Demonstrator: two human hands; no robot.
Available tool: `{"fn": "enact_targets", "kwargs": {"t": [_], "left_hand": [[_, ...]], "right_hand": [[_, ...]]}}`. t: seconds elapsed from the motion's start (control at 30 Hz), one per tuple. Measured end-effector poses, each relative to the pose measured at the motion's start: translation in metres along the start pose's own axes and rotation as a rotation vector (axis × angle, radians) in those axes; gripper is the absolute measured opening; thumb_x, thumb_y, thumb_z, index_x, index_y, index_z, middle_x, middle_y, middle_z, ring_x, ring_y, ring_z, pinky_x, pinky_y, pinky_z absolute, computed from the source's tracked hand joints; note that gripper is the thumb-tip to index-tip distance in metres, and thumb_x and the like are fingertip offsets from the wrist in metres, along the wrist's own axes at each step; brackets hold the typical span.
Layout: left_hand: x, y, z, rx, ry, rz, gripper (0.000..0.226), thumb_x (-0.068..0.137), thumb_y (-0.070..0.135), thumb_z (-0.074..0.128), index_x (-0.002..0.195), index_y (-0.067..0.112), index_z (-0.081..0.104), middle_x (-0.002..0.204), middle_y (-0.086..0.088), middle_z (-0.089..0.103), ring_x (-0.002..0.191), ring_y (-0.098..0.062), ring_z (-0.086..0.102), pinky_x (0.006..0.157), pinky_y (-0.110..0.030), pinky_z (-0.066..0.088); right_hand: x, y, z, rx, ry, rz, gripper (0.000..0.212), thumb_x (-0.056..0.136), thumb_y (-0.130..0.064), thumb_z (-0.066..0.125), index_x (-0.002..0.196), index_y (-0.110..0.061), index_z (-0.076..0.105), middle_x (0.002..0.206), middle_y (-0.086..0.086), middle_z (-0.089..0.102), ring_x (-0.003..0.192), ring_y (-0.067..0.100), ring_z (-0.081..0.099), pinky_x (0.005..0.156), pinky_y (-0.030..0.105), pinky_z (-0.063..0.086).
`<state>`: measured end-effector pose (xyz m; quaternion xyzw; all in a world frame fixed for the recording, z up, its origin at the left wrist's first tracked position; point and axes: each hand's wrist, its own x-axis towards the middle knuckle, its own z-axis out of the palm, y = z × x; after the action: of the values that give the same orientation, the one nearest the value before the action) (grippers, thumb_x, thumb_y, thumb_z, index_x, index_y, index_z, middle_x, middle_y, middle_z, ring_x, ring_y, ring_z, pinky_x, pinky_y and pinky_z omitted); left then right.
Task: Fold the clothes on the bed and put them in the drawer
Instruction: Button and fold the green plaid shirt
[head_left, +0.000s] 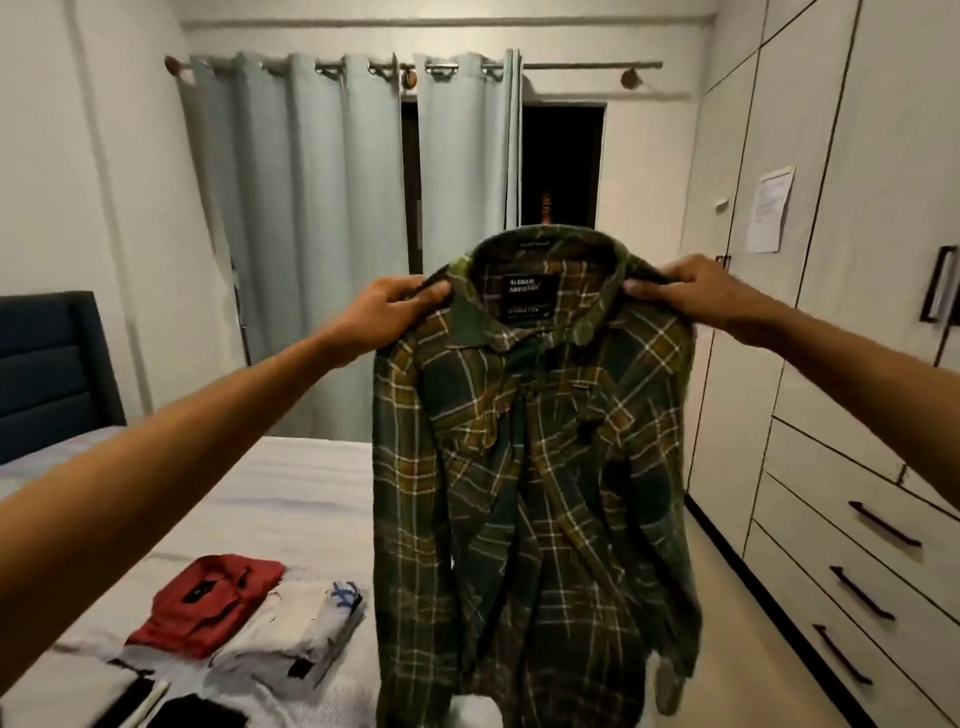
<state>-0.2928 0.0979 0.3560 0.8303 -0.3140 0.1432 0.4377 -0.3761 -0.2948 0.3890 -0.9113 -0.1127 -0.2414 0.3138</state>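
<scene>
While your left hand (387, 306) and right hand (691, 291) each pinch a shoulder beside the collar, fingers curled tight on the cloth, the green plaid shirt (535, 467) hangs in the air above the bed (291, 493), front toward you. Folded clothes, a red shirt (208, 603) and a white stack (291, 629), lie on the bed at lower left; the drawers (852, 545) stand shut at right.

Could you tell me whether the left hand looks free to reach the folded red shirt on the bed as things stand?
Probably not yet: the left hand grips the green plaid shirt at the shoulder, as does the right hand. The path down to the red shirt looks open.
</scene>
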Motion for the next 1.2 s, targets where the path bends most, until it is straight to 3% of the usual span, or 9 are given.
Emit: {"fn": "enact_targets", "kwargs": {"t": [0.13, 0.23, 0.33, 0.6, 0.77, 0.97, 1.1, 1.17, 1.2], "left_hand": [[-0.008, 0.024, -0.035, 0.239, -0.156, -0.044, 0.064, 0.089, 0.076, 0.051, 0.100, 0.018, 0.077, 0.086, -0.005, 0.079, 0.082, -0.027, 0.078, 0.075, -0.039, 0.064], [-0.010, 0.045, -0.055, 0.505, -0.261, 0.015, 0.064, 0.089, 0.080, 0.047, 0.087, 0.023, 0.078, 0.077, -0.001, 0.077, 0.071, -0.019, 0.076, 0.069, -0.038, 0.061], [-0.013, 0.060, -0.072, 0.497, -0.319, 0.126, 0.050, 0.093, 0.074, 0.053, 0.077, 0.032, 0.076, 0.072, 0.003, 0.076, 0.065, -0.014, 0.074, 0.060, -0.027, 0.055], [0.040, 0.002, -0.060, 0.425, -0.284, 0.122, 0.079, 0.081, 0.094, 0.036, 0.050, 0.025, 0.059, 0.047, 0.004, 0.052, 0.041, -0.009, 0.050, 0.041, -0.016, 0.039], [0.098, -0.165, 0.017, 0.410, -0.440, 0.040, 0.060, 0.083, 0.084, 0.058, 0.065, 0.029, 0.074, 0.060, 0.012, 0.065, 0.053, -0.007, 0.062, 0.050, -0.019, 0.046], [0.152, -0.436, 0.167, 0.378, -0.366, -0.037, 0.069, 0.084, 0.078, 0.060, 0.060, 0.013, 0.057, 0.052, 0.010, 0.041, 0.052, -0.004, 0.039, 0.052, -0.033, 0.034], [0.181, -0.586, 0.262, 0.522, -0.134, -0.257, 0.054, 0.092, 0.067, 0.065, 0.075, 0.016, 0.065, 0.065, 0.003, 0.062, 0.070, -0.021, 0.063, 0.062, -0.038, 0.049], [0.170, -0.640, 0.309, 0.556, -0.170, -0.464, 0.035, 0.095, 0.054, 0.069, 0.108, 0.023, 0.066, 0.100, -0.006, 0.068, 0.102, -0.034, 0.064, 0.082, -0.047, 0.054], [0.157, -0.660, 0.332, 0.576, -0.242, -0.552, 0.042, 0.097, 0.052, 0.067, 0.124, 0.020, 0.060, 0.116, -0.012, 0.063, 0.115, -0.039, 0.058, 0.090, -0.052, 0.052]], "right_hand": [[-0.013, -0.002, -0.031, 0.070, -0.082, -0.050, 0.043, 0.089, -0.052, 0.073, 0.094, -0.009, 0.080, 0.089, 0.013, 0.078, 0.083, 0.033, 0.076, 0.063, 0.023, 0.060], [-0.022, -0.001, -0.050, -0.032, -0.165, -0.062, 0.043, 0.083, -0.055, 0.073, 0.088, -0.013, 0.080, 0.084, 0.012, 0.078, 0.074, 0.028, 0.077, 0.057, 0.024, 0.060], [-0.020, 0.007, -0.072, -0.086, -0.148, -0.115, 0.045, 0.078, -0.056, 0.074, 0.080, -0.011, 0.079, 0.076, 0.015, 0.075, 0.066, 0.033, 0.074, 0.055, 0.029, 0.061], [0.045, 0.074, -0.062, -0.063, -0.068, -0.082, 0.066, 0.064, -0.079, 0.083, 0.079, -0.014, 0.081, 0.066, 0.014, 0.073, 0.057, 0.040, 0.069, 0.048, 0.028, 0.054], [0.093, 0.185, 0.081, -0.096, -0.352, 0.126, 0.072, 0.063, -0.087, 0.075, 0.071, -0.016, 0.080, 0.064, 0.010, 0.072, 0.054, 0.022, 0.066, 0.049, 0.023, 0.050], [0.156, 0.377, 0.306, -0.180, -0.486, 0.315, 0.052, 0.077, -0.070, 0.076, 0.064, -0.020, 0.074, 0.062, 0.000, 0.067, 0.057, 0.013, 0.063, 0.053, 0.026, 0.045], [0.203, 0.489, 0.446, -0.264, -0.326, 0.364, 0.035, 0.093, -0.054, 0.070, 0.105, -0.022, 0.075, 0.101, 0.009, 0.075, 0.088, 0.021, 0.068, 0.071, 0.033, 0.046], [0.205, 0.529, 0.518, -0.452, -0.342, 0.450, 0.064, 0.096, -0.062, 0.061, 0.144, -0.021, 0.048, 0.139, 0.016, 0.055, 0.126, 0.036, 0.054, 0.096, 0.047, 0.044], [0.194, 0.541, 0.550, -0.495, -0.392, 0.488, 0.077, 0.098, -0.066, 0.053, 0.156, -0.020, 0.032, 0.153, 0.017, 0.041, 0.139, 0.040, 0.041, 0.107, 0.057, 0.037]]}}
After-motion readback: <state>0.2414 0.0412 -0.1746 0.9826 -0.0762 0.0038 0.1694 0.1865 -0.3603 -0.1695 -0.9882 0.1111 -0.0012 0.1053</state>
